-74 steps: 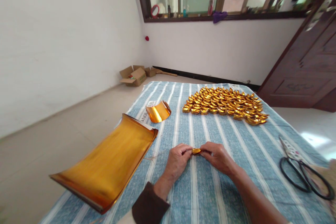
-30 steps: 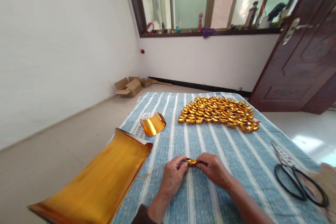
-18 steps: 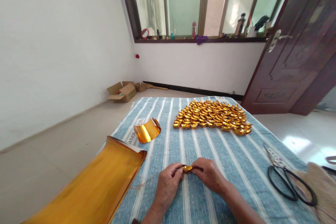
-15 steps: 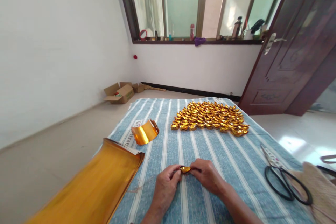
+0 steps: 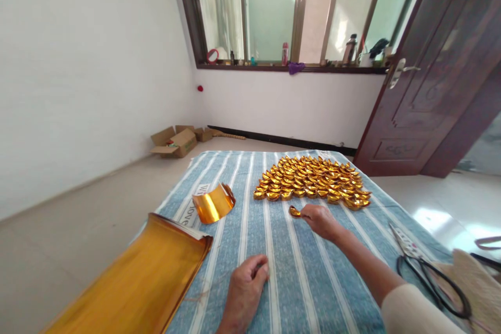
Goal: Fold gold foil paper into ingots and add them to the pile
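R hand [image 5: 320, 219] pinched a gold ingot [image 5: 295, 212] just short of the ingot pile [image 5: 311, 183]. L hand [image 5: 246, 292] lay loosely curled on striped cloth [image 5: 305, 282], gold paper stack [image 5: 136, 284] to its left. Scissors [image 5: 430, 276] sat right of R arm.

Gold folded ingot [image 5: 295, 212] – gold ingot pile [image 5: 311, 182]; blue-white striped cloth [image 5: 305, 282].
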A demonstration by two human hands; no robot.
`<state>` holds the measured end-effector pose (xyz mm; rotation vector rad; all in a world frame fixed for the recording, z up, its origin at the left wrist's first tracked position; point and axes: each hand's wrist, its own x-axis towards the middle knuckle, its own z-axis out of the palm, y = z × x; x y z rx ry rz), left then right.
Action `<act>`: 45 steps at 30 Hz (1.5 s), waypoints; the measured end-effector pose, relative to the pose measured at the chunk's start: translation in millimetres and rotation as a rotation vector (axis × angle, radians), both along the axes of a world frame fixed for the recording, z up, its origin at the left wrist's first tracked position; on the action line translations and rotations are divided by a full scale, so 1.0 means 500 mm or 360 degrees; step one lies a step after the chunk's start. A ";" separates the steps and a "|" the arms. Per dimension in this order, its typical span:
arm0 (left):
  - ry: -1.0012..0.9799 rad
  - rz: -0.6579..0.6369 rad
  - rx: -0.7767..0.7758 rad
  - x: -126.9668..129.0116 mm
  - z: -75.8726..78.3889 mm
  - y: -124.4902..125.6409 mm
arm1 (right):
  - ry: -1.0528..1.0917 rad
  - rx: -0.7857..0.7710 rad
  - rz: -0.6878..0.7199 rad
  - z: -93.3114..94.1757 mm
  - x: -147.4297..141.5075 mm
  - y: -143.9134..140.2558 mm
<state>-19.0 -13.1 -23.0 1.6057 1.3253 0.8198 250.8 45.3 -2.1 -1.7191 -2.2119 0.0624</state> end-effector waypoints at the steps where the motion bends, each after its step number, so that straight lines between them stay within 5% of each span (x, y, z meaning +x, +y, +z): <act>1: 0.0005 -0.0005 0.0001 0.000 0.000 0.000 | -0.0050 -0.0011 -0.0016 0.007 0.014 0.018; 10: 0.0006 -0.0036 -0.0037 0.002 0.007 -0.003 | -0.0366 -0.0194 -0.0042 0.029 0.059 0.109; 19: 0.0042 -0.0065 -0.0026 0.002 0.015 -0.005 | -0.0413 -0.0244 -0.0144 0.051 0.056 0.122; 26: 0.0015 -0.0070 -0.0048 0.003 0.022 -0.007 | -0.0317 -0.0170 -0.0269 0.030 0.056 0.117; 33: -0.0024 -0.0056 -0.0072 0.003 0.021 -0.008 | -0.0135 -0.0069 -0.0298 0.008 0.028 0.062; 42: -0.0001 -0.0065 0.0059 0.006 0.021 -0.017 | 0.0318 -0.0025 0.0237 -0.041 -0.128 -0.091; 45: -0.0012 -0.0059 0.0084 0.007 0.024 -0.021 | 0.0410 0.0056 0.0171 -0.075 -0.163 -0.104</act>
